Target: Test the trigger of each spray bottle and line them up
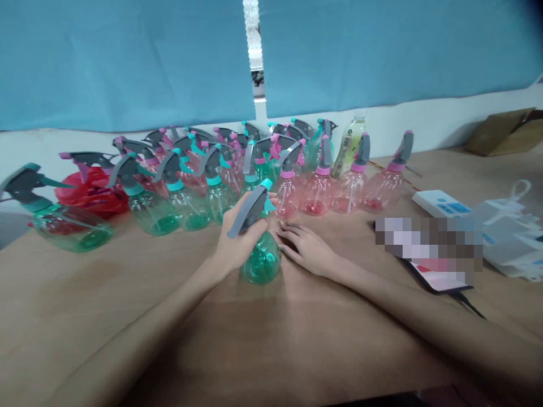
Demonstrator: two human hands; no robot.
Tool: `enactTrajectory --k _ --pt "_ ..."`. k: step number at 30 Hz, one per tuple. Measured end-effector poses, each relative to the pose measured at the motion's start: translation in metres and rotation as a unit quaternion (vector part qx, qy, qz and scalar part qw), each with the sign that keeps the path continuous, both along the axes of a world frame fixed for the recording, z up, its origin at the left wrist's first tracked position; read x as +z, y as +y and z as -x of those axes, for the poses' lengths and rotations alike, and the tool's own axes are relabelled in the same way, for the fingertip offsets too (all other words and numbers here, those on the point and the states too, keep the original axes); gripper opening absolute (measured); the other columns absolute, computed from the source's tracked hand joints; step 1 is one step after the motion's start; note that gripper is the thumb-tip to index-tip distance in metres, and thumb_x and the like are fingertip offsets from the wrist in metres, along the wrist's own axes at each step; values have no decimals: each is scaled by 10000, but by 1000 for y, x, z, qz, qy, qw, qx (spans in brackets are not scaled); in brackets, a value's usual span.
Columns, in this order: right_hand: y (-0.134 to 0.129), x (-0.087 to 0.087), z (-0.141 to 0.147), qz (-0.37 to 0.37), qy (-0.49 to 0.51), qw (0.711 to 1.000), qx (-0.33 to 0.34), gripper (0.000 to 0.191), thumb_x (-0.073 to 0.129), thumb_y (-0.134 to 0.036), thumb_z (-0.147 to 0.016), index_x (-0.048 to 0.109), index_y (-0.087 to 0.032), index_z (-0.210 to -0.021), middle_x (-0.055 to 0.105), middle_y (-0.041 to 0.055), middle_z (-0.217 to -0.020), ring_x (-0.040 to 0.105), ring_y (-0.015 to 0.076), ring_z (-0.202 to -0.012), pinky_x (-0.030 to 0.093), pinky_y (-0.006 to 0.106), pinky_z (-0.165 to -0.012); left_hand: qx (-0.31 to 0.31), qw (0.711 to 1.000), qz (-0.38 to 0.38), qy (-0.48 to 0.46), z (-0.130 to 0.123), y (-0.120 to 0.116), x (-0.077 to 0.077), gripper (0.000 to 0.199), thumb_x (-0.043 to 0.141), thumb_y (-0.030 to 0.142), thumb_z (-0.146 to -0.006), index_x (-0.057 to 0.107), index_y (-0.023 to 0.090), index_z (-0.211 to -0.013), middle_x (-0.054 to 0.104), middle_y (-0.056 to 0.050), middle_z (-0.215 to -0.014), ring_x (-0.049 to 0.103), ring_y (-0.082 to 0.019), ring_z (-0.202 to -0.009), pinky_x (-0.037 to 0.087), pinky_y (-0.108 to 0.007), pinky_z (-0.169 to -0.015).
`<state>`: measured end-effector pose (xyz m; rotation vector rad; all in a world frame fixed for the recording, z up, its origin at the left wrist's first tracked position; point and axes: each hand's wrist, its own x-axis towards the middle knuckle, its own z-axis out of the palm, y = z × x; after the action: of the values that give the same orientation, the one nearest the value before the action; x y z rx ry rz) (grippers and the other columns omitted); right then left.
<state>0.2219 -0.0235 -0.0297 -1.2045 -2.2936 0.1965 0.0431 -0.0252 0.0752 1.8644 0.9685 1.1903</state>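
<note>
- One green spray bottle [263, 265] is in the left hand [237, 229], in the middle of the bench [254, 345], in front of the other bottles.
- The left hand is closed around the neck of this bottle, under its grey and turquoise spray head [249, 212]; whether the base touches the wood, I cannot tell.
- The right hand [311, 249] holds nothing; it lies low, palm down, with the fingers a little bent and pointing to the bottle, just beside it.
- Behind the hands, several green bottles [189, 209] make the left part of a front row, and four pink bottles [317, 198] make the right part.
- More spray heads, grey with pink or turquoise parts, are crowded behind this row.
- A red plastic bag [93, 195] is among the bottles at left, and a drink bottle [350, 144] stands behind the pink ones.
- To the right lie a phone [445, 280] with a cable, and a white power strip [441, 203].
- Farther back is a cardboard box [503, 133], near the wall.
</note>
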Motion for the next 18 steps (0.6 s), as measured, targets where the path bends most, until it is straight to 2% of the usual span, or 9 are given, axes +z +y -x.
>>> enactTrajectory --k 2,6,8,13,18 --pt "0 0 0 1 1 1000 -1 420 422 -385 -959 583 -131 -1253 590 145 -1315 467 266 -1295 392 464 -1068 -1 1000 -4 3 0 0 0 347 554 191 -756 595 235 -1098 663 -35 -1074 628 -193 -897 520 -327 -777" --pt "0 0 0 0 -1 1000 -4 424 418 -388 -960 580 -130 -1254 594 147 -1308 468 266 -1294 394 466 -1067 11 1000 -9 24 1 -1 1 301 545 188 -761 582 231 -1056 644 0 -841 559 -148 -648 474 -297 -631" --pt "0 0 0 -1 -3 1000 -4 428 416 -390 -960 583 -124 -1250 594 150 -1307 468 264 -1294 392 457 -1070 16 999 -7 29 2 -1 2 278 544 197 -759 577 227 -1034 619 9 -782 516 -139 -590 448 -292 -591" --pt "1 -1 0 -1 2 1000 -1 424 427 -383 -958 583 -118 -1249 595 160 -1304 469 266 -1292 392 460 -1068 26 999 -13 43 1 -2 4 224 544 180 -747 573 218 -966 571 31 -690 478 -130 -550 423 -287 -590" --pt "1 -2 0 -3 -1 1000 0 430 425 -398 -960 591 -114 -1237 598 161 -1299 469 269 -1292 390 458 -1067 25 997 -15 71 3 -3 6 306 517 172 -767 584 223 -1061 583 26 -707 499 -140 -573 407 -286 -574"
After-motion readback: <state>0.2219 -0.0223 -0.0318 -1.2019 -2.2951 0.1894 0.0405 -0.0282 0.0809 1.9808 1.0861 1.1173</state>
